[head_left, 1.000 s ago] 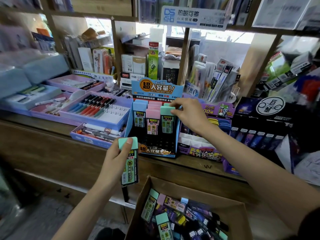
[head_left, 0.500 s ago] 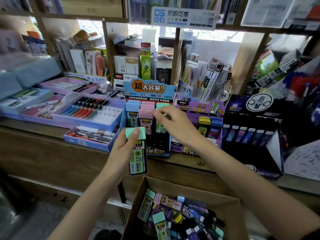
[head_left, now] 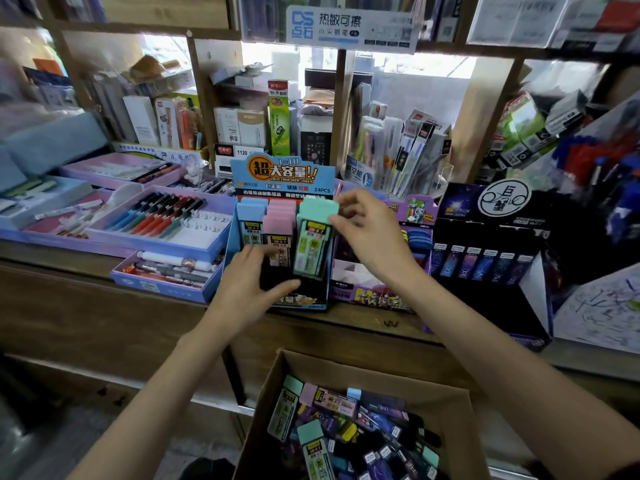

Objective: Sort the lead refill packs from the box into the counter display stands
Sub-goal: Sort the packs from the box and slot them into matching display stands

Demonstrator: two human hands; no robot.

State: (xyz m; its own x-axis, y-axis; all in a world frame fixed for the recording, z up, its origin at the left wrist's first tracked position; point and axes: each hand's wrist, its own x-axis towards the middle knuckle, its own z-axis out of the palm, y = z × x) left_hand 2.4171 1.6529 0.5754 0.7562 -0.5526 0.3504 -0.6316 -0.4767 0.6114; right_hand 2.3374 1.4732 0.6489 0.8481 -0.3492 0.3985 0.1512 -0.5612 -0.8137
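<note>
While the right hand (head_left: pixel 367 233) pinches the green pack (head_left: pixel 313 244) by its cap at the stand's (head_left: pixel 284 174) right slot and the left hand (head_left: pixel 252 282) props its bottom (grip unclear), we'd keep it upright and slide it straight down.

We see one mint-cap pack (head_left: pixel 313 244) w/ clear body, green label, roughly upright at the right col of the blue stand (head_left: pixel 282 174) on the counter; right hand (head_left: pixel 367 233) pinches its cap. Stand has blue-cap packs (head_left: pixel 252 216) in left col, pink-cap packs (head_left: pixel 280 216) in mid col, all upright. Cardboard box (head_left: pixel 266 403) sits open below, mixed packs (head_left: pixel 346 427) jumbled inside.
</note>
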